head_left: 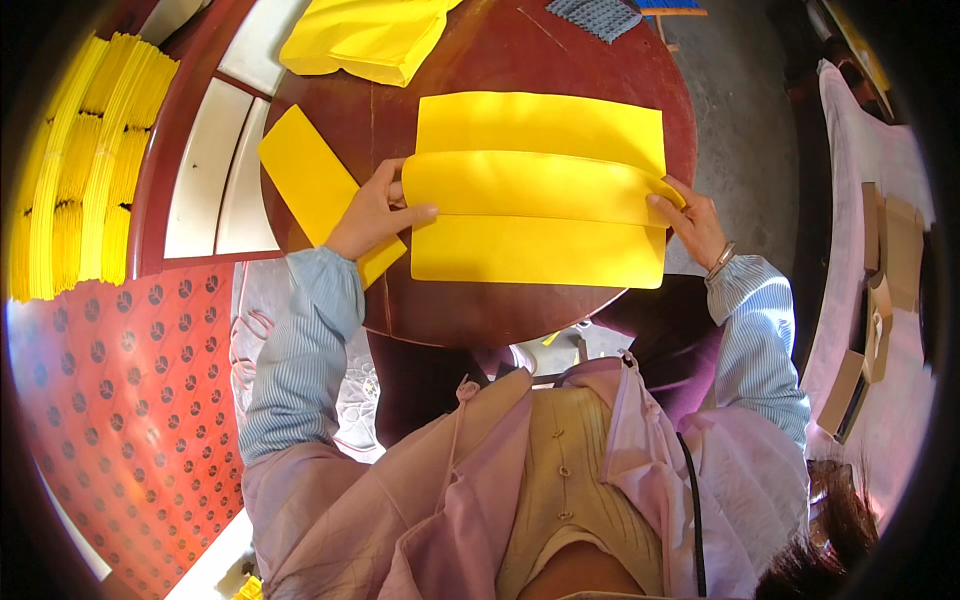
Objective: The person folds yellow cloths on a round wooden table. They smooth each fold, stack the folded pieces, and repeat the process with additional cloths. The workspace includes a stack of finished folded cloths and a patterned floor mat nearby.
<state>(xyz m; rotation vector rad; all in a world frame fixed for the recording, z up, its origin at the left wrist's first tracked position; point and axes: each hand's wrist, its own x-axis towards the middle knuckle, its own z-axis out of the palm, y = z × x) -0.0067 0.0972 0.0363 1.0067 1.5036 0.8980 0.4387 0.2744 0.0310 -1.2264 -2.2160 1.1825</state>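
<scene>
A wide yellow sheet point(540, 258) lies in front of me on a round dark red table point(460, 318). Across its middle runs a raised yellow band point(540, 185), which looks like a fold or a separate strip; I cannot tell which. My left hand point(380, 212) holds the band's left end, thumb on top and fingers at the edge behind. At the other end, my right hand point(692, 220) pinches the band's curled-up corner between thumb and fingers. Beneath my left wrist lies a narrow yellow strip point(310, 172), slanting across the table's left side.
A yellow stack or bag point(370, 38) sits at the table's far left, and a grey-blue textured pad point(597, 15) at its far edge. Tall piles of folded yellow pieces point(95, 160) stand on the left. Cardboard boxes point(880, 290) rest on pale cloth at the right.
</scene>
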